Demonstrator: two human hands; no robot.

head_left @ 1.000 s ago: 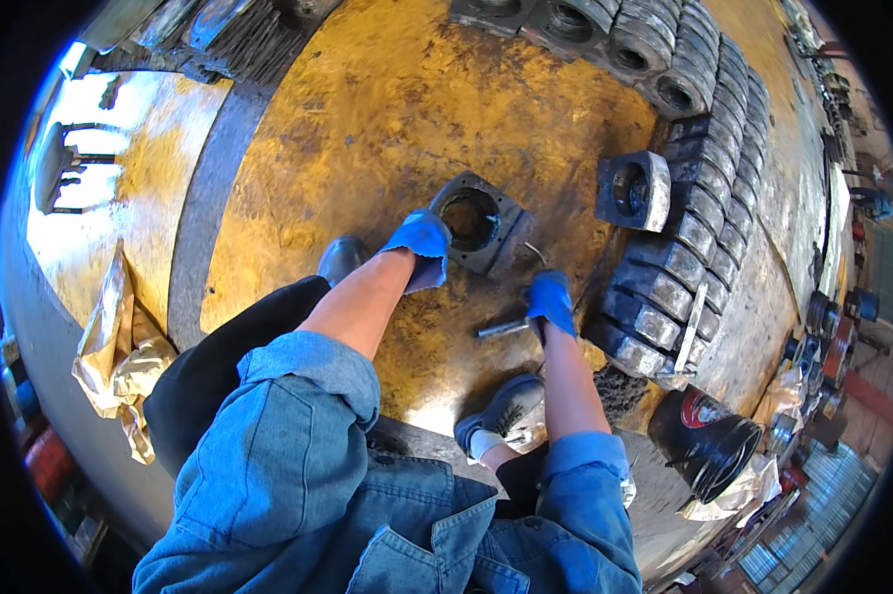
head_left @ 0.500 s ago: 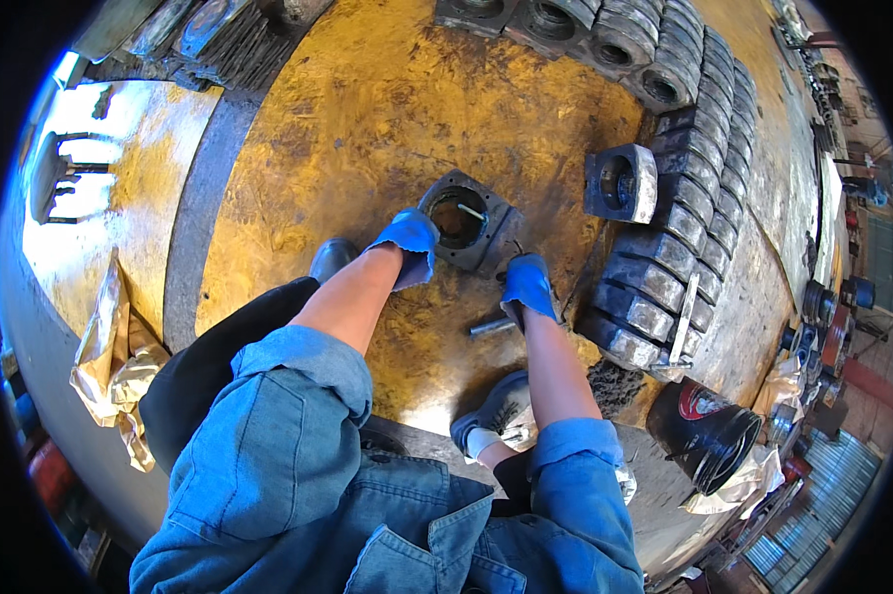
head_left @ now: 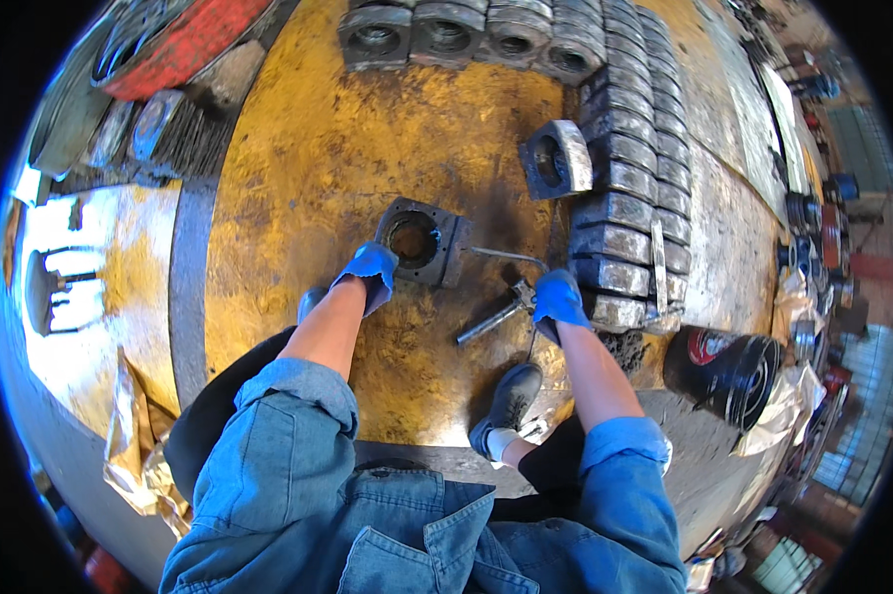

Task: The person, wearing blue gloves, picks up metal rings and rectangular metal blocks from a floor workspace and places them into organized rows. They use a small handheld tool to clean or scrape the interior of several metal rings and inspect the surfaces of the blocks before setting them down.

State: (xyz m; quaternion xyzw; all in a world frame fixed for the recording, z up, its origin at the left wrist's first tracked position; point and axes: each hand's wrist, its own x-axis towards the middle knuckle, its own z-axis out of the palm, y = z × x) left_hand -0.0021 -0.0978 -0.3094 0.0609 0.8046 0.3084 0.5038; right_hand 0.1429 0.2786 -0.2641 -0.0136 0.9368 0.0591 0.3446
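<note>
A dark square metal block with a round bore (head_left: 448, 259) lies on the yellow stained floor before me. My left hand (head_left: 371, 269), in a torn blue glove, grips its near left edge; the fingertips are partly hidden. To the right, my right hand (head_left: 559, 299), gloved in blue too, is closed on a thin bent metal rod (head_left: 506, 254). The rod's free end points left, just beside the block and outside the bore. A hammer (head_left: 494, 320) with a metal handle lies on the floor by my right hand, its head close to the glove.
Another bored block (head_left: 557, 160) stands apart at the right. Long rows of similar blocks (head_left: 619, 213) line the right and far sides, with a metal bar (head_left: 658, 265) on top. A black bucket (head_left: 728, 371) lies at right; brown paper (head_left: 130, 445) at left. My shoe (head_left: 511, 401) is nearby.
My right hand has moved right, and the rod's end has come out of the bore to beside the block. My left hand stays at the block. The view has shifted.
</note>
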